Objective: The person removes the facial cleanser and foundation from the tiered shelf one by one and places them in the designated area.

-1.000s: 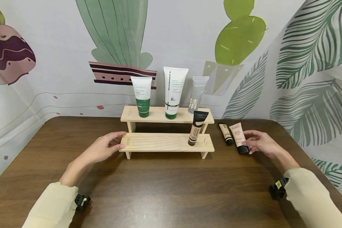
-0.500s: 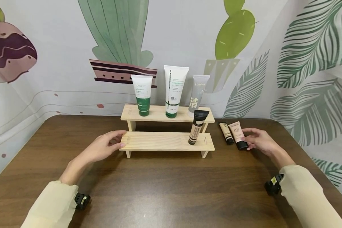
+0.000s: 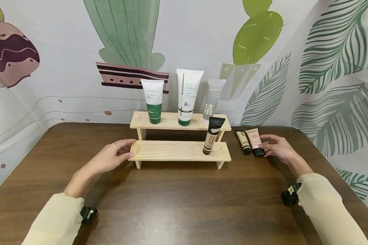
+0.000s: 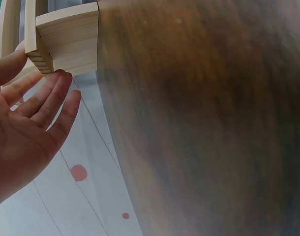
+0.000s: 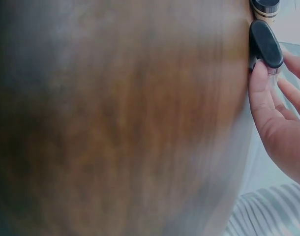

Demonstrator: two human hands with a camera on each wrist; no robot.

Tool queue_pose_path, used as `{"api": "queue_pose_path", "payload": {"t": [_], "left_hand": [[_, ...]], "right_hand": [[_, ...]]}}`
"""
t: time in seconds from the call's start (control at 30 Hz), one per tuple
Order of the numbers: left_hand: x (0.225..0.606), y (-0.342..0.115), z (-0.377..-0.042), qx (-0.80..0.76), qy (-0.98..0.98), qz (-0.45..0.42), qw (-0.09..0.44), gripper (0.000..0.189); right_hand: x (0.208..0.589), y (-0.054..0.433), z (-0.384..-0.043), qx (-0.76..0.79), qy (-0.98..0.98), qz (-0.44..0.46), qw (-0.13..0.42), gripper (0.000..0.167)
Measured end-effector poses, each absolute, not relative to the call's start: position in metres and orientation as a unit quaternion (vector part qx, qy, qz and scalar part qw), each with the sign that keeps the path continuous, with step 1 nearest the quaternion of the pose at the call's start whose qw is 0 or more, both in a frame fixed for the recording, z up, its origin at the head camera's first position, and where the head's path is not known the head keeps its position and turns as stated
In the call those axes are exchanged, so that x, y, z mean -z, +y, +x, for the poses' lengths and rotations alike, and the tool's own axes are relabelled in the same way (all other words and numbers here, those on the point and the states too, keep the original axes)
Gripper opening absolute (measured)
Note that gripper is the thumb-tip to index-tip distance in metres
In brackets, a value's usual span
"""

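In the head view my right hand [image 3: 276,147] holds a pink BB cream tube [image 3: 255,140] by its right side, thumb near the black cap [image 5: 266,44]. The tube lies on the table, close beside a smaller beige tube [image 3: 243,141] with a black cap. My left hand [image 3: 111,157] grips the left end of the lower wooden shelf [image 3: 168,149], thumb at the front corner and index finger at the back one. The left wrist view has the other fingers [image 4: 66,115] extended by the shelf's end. A beige tube with a black top [image 3: 211,136] stands on this shelf's right part.
The upper shelf [image 3: 170,119] carries a white-and-green tube [image 3: 153,102], a taller white tube [image 3: 188,97] and a grey tube [image 3: 212,100]. Behind the brown table [image 3: 171,200] hangs a cloth [image 3: 199,30] printed with cactuses and leaves.
My right hand has slid the BB cream tube a little left and farther back, bringing it up beside the smaller beige tube. The left hand keeps its place on the shelf.
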State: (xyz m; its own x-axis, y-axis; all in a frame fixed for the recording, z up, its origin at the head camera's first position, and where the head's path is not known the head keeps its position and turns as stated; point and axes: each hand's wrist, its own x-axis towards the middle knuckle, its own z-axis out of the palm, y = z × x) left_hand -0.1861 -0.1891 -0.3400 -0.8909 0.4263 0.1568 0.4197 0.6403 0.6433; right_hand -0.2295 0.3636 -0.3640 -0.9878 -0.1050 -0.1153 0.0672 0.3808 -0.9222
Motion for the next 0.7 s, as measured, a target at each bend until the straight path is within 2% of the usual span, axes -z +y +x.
{"api": "queue_pose_path", "payload": {"t": [0.7], "left_hand": [[0.3401, -0.1894, -0.1863, -0.354, 0.906, 0.230, 0.006, 0.043]], "right_hand": [[0.3616, 0.3653, -0.2299, 0.554, 0.830, -0.019, 0.064, 0.050]]}}
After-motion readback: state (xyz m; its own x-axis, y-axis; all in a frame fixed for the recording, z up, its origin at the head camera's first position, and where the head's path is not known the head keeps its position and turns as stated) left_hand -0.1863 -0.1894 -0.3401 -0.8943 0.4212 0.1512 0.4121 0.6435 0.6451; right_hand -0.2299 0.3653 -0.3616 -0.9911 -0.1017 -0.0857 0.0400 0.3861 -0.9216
